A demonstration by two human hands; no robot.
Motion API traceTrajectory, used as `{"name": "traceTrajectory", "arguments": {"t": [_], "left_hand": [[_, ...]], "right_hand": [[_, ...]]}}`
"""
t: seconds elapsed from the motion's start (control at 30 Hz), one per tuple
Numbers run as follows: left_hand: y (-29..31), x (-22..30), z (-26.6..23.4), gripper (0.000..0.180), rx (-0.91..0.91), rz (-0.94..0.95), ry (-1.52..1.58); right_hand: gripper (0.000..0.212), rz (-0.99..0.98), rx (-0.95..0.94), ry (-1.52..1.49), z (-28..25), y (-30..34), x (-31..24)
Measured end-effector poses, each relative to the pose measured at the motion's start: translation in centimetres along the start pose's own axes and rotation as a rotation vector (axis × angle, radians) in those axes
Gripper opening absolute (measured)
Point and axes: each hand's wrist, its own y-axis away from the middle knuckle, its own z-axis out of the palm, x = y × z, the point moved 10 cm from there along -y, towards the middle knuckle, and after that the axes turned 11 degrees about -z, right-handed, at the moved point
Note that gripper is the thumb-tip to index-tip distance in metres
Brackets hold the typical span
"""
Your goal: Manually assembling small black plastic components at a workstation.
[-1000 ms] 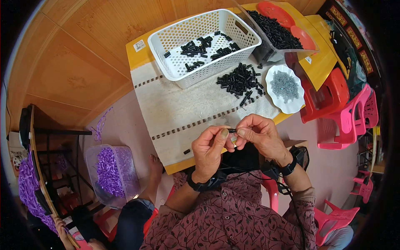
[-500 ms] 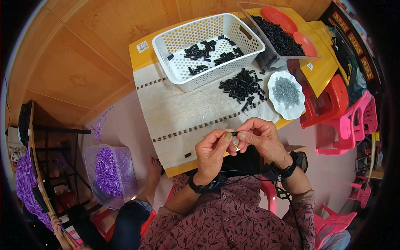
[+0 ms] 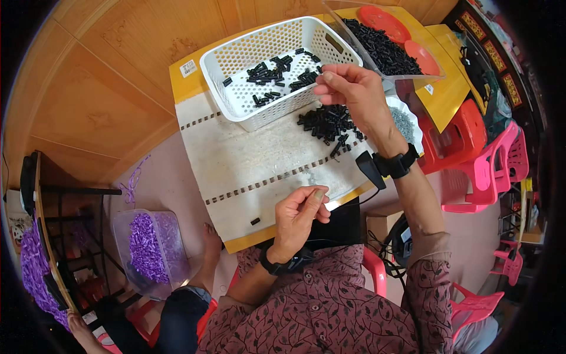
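My right hand is over the right front rim of a white perforated basket, its fingers curled and pressed together. Whether a piece is in them is hidden. Several short black cylindrical pieces lie inside the basket. My left hand stays above the table's near edge, thumb against the fingers; anything in that pinch is too small to make out. Below my right hand, a pile of black pieces rests on the pale table mat. A single black piece lies left of my left hand.
Partly behind my right forearm is a white scalloped dish of small clear-grey parts. A transparent bin of black pieces stands at the back right. On the left are a tub of purple pieces and another person's hand. Pink chairs stand right.
My hands were together, holding a black piece between their fingertips. My right hand has moved up and away to the basket; my left has stayed near the table edge. The view has shifted slightly.
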Motion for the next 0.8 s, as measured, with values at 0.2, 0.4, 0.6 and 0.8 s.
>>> {"name": "traceTrajectory", "arguments": {"t": [0.2,0.4,0.6,0.8], "left_hand": [[-0.9,-0.2,-1.8,0.022,0.045,0.011,0.03],[-1.5,-0.5,-1.9,0.023,0.033,0.004,0.034],[-1.6,-0.9,-2.2,0.021,0.059,-0.005,0.006],[-1.6,-1.1,-2.0,0.02,0.057,0.004,-0.004]], "right_hand": [[0.022,0.184,-0.119,0.231,-3.4,5.6,4.7],[0.012,0.15,-0.067,0.516,-8.6,10.7,8.4],[0.011,-0.031,-0.083,0.639,-7.6,11.3,7.9],[0.03,-0.252,-0.237,1.001,-4.8,10.8,5.7]]}}
